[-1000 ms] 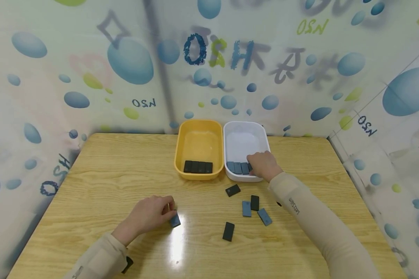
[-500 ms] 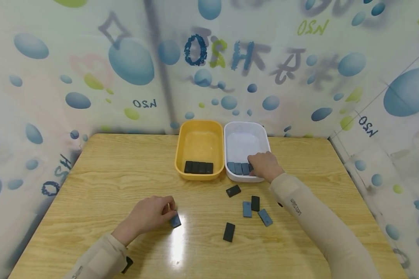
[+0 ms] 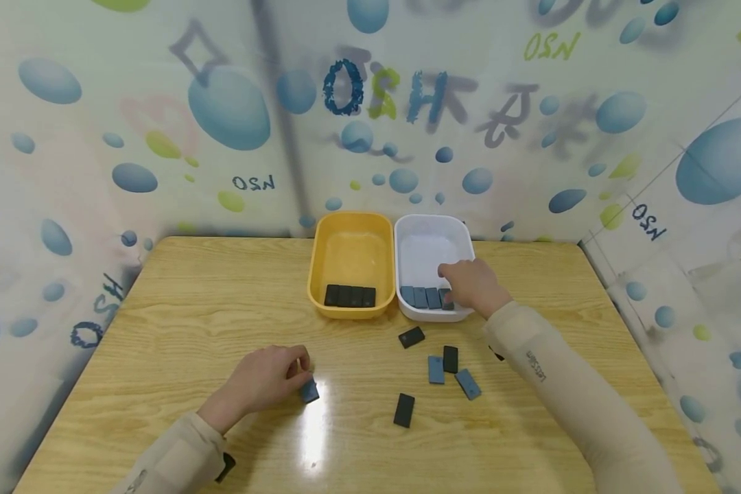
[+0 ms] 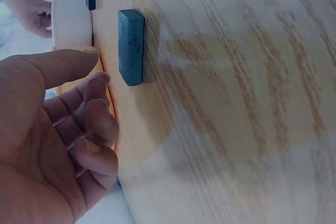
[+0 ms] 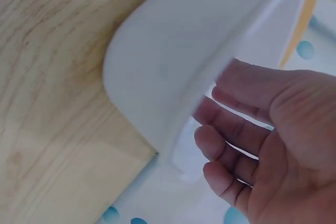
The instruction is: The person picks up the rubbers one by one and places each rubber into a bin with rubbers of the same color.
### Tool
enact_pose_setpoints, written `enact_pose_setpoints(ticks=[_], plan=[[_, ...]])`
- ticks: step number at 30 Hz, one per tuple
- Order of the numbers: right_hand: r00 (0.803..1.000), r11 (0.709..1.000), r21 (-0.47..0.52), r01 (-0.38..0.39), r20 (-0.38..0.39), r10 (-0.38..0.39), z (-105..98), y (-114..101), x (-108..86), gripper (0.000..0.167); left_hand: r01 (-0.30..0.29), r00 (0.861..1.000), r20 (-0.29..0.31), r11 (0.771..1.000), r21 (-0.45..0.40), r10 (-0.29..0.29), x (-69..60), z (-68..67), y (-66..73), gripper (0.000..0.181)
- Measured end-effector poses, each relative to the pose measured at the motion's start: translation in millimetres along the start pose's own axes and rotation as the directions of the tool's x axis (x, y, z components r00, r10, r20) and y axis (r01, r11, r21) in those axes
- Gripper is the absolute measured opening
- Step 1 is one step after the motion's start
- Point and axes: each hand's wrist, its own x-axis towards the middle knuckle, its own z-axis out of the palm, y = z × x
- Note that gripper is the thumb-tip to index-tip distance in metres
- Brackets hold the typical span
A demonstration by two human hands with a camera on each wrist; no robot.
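Four slab-shaped blue blocks (image 3: 420, 298) lined up in the white bin (image 3: 433, 241), right hand (image 3: 474, 283) at the end one, fingers loosely bent, gripping nothing. Left hand (image 3: 264, 377), same deal, beside a loose blue block (image 4: 130, 47). Two more blue and three black blocks (image 3: 404, 410) on the wood-grain table (image 3: 222, 302); yellow bin (image 3: 354, 250)'s got four black.

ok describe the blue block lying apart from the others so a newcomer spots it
On the wooden table, find the yellow tray at the far edge. From its left side, look straight down the head view to the bright glare; the blue block lies at its far end. Unlike the two loose blue blocks to the right, it has no block beside it.
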Motion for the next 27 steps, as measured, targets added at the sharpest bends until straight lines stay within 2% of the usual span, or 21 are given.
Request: enact_pose_setpoints(ticks=[13, 27], plan=[[0.999, 0.998, 0.053, 0.037, -0.013, -0.036, -15.5, -11.7, -19.8, 0.047, -0.005, 1.0, 0.008, 1.0, -0.006, 0.005, 2.4, -1.9, 0.9, 0.007], [0.976, 0.986, 0.05, 0.159, -0.156, -0.149, -18.6, -25.2, -46.0, 0.042, -0.024, 1.0, -0.004, 0.999, 0.022, 0.024, 3.8, -2.0, 3.2, 0.008]])
